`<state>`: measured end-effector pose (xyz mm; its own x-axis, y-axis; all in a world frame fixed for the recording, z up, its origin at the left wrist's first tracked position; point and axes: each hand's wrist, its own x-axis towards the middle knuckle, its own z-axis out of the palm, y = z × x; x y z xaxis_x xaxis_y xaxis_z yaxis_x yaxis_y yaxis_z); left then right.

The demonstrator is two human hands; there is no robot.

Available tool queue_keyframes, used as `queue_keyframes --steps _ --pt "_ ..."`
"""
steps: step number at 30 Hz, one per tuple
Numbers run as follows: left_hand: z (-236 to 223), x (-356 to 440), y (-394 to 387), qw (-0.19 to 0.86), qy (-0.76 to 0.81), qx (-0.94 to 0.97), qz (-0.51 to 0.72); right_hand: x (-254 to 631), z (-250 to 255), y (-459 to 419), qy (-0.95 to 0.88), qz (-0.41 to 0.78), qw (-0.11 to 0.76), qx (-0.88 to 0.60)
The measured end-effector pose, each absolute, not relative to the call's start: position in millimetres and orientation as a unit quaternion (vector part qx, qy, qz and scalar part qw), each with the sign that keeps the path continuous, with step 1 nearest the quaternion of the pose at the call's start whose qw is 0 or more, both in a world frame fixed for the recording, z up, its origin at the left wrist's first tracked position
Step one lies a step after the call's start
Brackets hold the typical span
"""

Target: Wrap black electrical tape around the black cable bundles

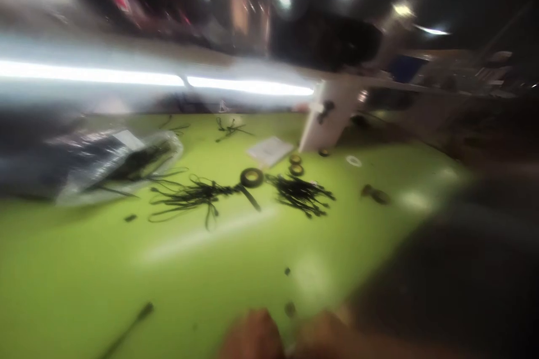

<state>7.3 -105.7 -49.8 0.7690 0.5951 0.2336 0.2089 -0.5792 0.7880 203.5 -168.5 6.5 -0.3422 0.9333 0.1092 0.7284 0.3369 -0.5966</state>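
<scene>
Smeared by motion, my left hand [252, 336] and my right hand [324, 336] are close together at the bottom edge, over the near side of the green table [210, 280]. Their fingers are too blurred to show whether they grip anything. Just above them on the table lie a small dark round piece [290, 309] and a smaller dark bit [287, 271]. To the left, a black cable with a thicker end [145, 311] runs out of the bottom of the view.
Bunches of black cables [206, 193] [301, 193] lie mid-table beside a roll of black tape [251, 178]. Smaller tape rolls [296, 169] and a white box-like sheet [270, 151] sit behind. A clear plastic bag [138, 165] is left; a white upright panel [326, 118] stands at the back.
</scene>
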Motion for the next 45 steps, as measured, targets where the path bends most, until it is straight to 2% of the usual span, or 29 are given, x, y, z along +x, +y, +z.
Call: queue_keyframes --steps 8,9,11,13,15,20,26,29,33,36,38,40,42,45 --pt "-25 -13 -81 0.373 0.335 0.831 0.240 256 50 -148 -0.723 0.267 0.253 -0.585" --pt "-22 -15 -76 0.388 0.362 0.813 0.240 261 52 -136 -0.702 0.278 0.262 -0.601" --pt "-17 -18 -69 0.442 0.415 0.755 0.249 264 48 -109 -0.589 0.343 0.347 -0.644" --pt "-13 -20 -64 0.513 0.458 0.677 0.262 255 39 -82 -0.527 0.411 0.401 -0.627" --pt "-10 -22 -62 0.575 0.476 0.605 0.277 237 31 -62 -0.508 0.445 0.421 -0.606" --pt "-4 -25 -60 0.660 0.462 0.506 0.308 201 35 -38 -0.544 0.490 0.410 -0.544" --pt "-9 -28 -55 0.700 0.447 0.468 0.301 195 34 -22 -0.573 0.491 0.399 -0.520" --pt "-14 -28 -55 0.709 0.446 0.455 0.301 199 25 -16 -0.616 0.423 0.381 -0.544" --pt "-17 -28 -53 0.702 0.457 0.425 0.343 230 21 2 -0.685 0.215 0.370 -0.590" --pt "-16 -28 -50 0.693 0.463 0.403 0.379 264 22 20 -0.667 0.096 0.343 -0.655" --pt "-16 -28 -48 0.687 0.466 0.385 0.403 273 21 27 -0.664 0.000 0.358 -0.657" --pt "-16 -29 -47 0.686 0.464 0.368 0.423 263 19 24 -0.676 -0.031 0.392 -0.624" --pt "-16 -31 -46 0.678 0.462 0.363 0.442 234 17 9 -0.715 0.065 0.390 -0.576" --pt "-16 -35 -43 0.654 0.464 0.383 0.459 175 18 -18 -0.765 0.272 0.320 -0.488"
